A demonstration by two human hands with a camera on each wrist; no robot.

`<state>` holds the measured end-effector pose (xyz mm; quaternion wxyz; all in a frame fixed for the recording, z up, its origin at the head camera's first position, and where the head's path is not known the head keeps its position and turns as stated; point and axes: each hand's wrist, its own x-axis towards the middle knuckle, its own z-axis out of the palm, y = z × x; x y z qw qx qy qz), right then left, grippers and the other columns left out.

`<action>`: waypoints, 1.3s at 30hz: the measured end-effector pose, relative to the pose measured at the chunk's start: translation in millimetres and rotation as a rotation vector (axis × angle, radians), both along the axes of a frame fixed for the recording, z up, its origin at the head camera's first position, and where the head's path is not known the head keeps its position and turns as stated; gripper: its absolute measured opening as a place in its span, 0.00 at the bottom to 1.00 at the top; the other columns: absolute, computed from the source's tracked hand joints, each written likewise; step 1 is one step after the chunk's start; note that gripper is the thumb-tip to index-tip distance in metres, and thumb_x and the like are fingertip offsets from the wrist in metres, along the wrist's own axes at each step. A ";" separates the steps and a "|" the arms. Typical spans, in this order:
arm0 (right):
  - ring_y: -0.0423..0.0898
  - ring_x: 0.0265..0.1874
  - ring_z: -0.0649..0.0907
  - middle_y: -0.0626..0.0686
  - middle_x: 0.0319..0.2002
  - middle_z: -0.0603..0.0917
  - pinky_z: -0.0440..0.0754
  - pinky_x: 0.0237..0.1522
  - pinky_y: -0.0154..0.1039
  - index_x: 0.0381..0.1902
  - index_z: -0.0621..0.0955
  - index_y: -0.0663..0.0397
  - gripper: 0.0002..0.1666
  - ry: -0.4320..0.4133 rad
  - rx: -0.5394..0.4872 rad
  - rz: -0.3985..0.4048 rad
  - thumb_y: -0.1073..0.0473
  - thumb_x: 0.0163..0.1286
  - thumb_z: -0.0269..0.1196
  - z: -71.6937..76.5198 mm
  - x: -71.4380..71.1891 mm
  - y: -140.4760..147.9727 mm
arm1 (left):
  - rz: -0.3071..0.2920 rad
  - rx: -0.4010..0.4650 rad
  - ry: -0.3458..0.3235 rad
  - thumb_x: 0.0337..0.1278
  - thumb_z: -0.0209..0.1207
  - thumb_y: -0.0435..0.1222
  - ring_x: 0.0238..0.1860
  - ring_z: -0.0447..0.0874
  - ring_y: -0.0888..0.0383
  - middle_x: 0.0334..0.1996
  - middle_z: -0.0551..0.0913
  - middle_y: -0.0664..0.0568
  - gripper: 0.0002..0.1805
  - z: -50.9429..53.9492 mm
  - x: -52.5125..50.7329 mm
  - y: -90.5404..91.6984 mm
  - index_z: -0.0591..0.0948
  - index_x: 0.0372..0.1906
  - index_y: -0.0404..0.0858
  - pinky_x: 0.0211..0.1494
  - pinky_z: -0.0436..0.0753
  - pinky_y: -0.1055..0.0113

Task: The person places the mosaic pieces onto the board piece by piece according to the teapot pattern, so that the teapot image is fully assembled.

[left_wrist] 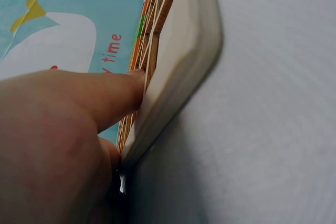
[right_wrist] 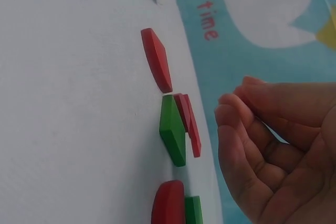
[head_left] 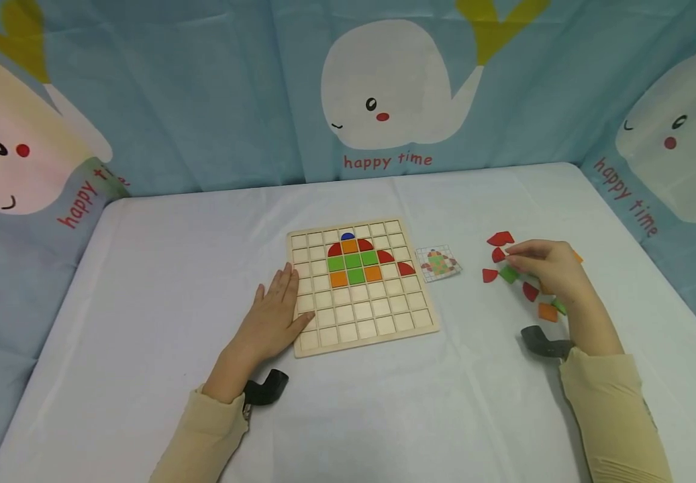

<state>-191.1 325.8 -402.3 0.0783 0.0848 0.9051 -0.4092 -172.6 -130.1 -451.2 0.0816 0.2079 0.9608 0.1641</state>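
Observation:
A wooden grid board [head_left: 348, 315] lies on the table with green and orange squares, red quarter-round pieces and a blue rounded piece [head_left: 348, 236] set in its cells. My left hand [head_left: 272, 315] rests flat at the board's left edge, fingers along the side and thumb over the rim. To the right, my right hand [head_left: 550, 268] hovers over loose pieces, its thumb and fingertips together; no piece shows between them. Below those fingers, the right wrist view has a green square [right_wrist: 172, 129] and red pieces [right_wrist: 156, 60] on the table.
A small pattern card [head_left: 438, 262] lies against the board's right side. An orange square [head_left: 548, 312] and a red piece [head_left: 530, 291] lie near the right wrist. Behind the table hangs a blue whale-print curtain [head_left: 215, 94].

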 end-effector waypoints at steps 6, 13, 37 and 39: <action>0.42 0.40 0.76 0.55 0.48 0.78 0.75 0.39 0.31 0.56 0.77 0.62 0.29 -0.004 0.036 -0.037 0.45 0.68 0.58 -1.6 -0.3 5.0 | 0.000 0.006 0.002 0.66 0.50 0.47 0.73 0.39 0.40 0.73 0.41 0.35 0.43 1.0 -0.3 0.5 0.46 0.71 0.23 0.68 0.45 0.39; 0.53 0.47 0.76 0.61 0.55 0.75 0.75 0.44 0.39 0.57 0.76 0.60 0.31 -0.044 0.052 -0.077 0.41 0.68 0.57 -1.9 -1.2 9.5 | 0.009 -0.005 -0.006 0.67 0.50 0.48 0.73 0.39 0.40 0.73 0.41 0.36 0.43 0.7 -0.1 0.8 0.46 0.71 0.24 0.69 0.44 0.39; 0.41 0.37 0.81 0.53 0.49 0.78 0.68 0.57 0.59 0.54 0.78 0.53 0.37 0.035 0.054 -0.175 0.31 0.59 0.60 -64.7 -17.4 87.4 | 0.009 0.008 0.002 0.66 0.51 0.47 0.72 0.40 0.39 0.73 0.42 0.35 0.43 1.5 0.4 0.5 0.47 0.71 0.23 0.68 0.45 0.38; 0.37 0.34 0.81 0.47 0.43 0.81 0.68 0.57 0.58 0.53 0.78 0.54 0.36 0.034 0.054 -0.183 0.33 0.59 0.61 -61.8 -15.5 86.8 | 0.009 0.009 0.001 0.66 0.51 0.47 0.72 0.40 0.39 0.73 0.42 0.35 0.43 1.5 0.4 0.5 0.47 0.71 0.23 0.68 0.45 0.38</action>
